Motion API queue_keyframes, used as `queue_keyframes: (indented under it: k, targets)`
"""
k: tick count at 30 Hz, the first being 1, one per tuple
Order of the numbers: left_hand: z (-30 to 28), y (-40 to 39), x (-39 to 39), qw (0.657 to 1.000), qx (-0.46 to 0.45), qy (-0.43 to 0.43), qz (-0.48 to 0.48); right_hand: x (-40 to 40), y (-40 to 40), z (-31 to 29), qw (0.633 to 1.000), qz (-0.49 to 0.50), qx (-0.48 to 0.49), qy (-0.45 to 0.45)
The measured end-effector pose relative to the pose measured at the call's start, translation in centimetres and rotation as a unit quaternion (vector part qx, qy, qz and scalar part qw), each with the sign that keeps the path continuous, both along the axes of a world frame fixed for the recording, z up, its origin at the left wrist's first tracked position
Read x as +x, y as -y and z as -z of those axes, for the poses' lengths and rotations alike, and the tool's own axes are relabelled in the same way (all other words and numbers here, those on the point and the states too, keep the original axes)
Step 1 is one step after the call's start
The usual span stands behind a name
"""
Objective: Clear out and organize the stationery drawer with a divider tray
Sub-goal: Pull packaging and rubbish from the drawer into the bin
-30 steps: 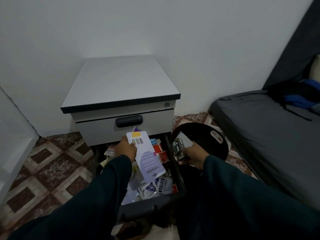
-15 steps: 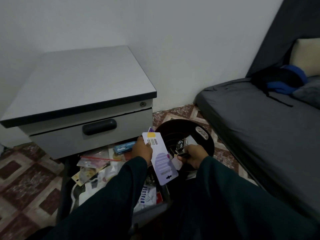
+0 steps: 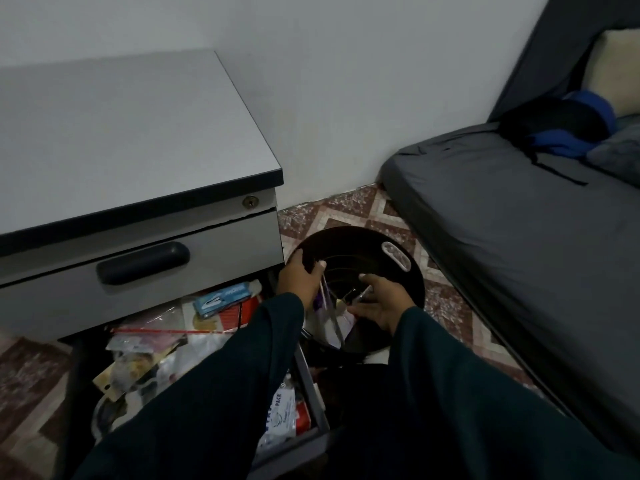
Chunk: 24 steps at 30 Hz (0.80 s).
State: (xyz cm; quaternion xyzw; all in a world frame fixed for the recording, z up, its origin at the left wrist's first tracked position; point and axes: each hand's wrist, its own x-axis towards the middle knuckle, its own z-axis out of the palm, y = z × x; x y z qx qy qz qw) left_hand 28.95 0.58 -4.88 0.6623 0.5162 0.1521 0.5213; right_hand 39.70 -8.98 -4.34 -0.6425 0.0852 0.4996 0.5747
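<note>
Your left hand (image 3: 300,279) curls over the near-left rim of the black bin (image 3: 408,278), fingers hooked inside it, with what looks like the purple card (image 3: 320,299) pinched beneath them, though the dim light leaves that unsure. Your right hand (image 3: 379,304) sits just beside it inside the bin's mouth, palm up and fingers loosely spread; a small thing lies against the fingers, but I cannot tell whether you grip it. Below your left forearm the open drawer (image 3: 313,382) lies full of packets, a blue box (image 3: 221,299) just left of your left wrist.
</note>
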Motion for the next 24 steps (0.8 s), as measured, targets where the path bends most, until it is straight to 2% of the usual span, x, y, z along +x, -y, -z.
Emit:
queue_keyframes:
  k: [9,14,17,21,24]
  targets:
    - [0.7,0.5,-3.9,1.0,0.016,0.017,-0.008,-2.0,-0.7,-0.7,0.998,-0.042,0.004,0.042]
    - [0.5,0.4,-8.9,0.999,0.026,0.016,-0.033,-4.4,-0.8,-1.7,0.992,-0.098,0.013,0.075]
    - [0.7,0.3,-12.8,0.997,0.003,0.032,-0.066,-6.0,-1.0,-1.9,0.987,-0.133,0.012,0.092]
    - [1.6,-0.2,-18.1,0.995,0.018,0.007,-0.097,-8.4,-1.5,-1.6,0.972,-0.2,0.009,0.122]
    - [1.9,-0.3,-21.0,0.994,0.03,-0.045,-0.092,-10.4,-1.7,-0.8,0.944,-0.28,-0.009,0.172]
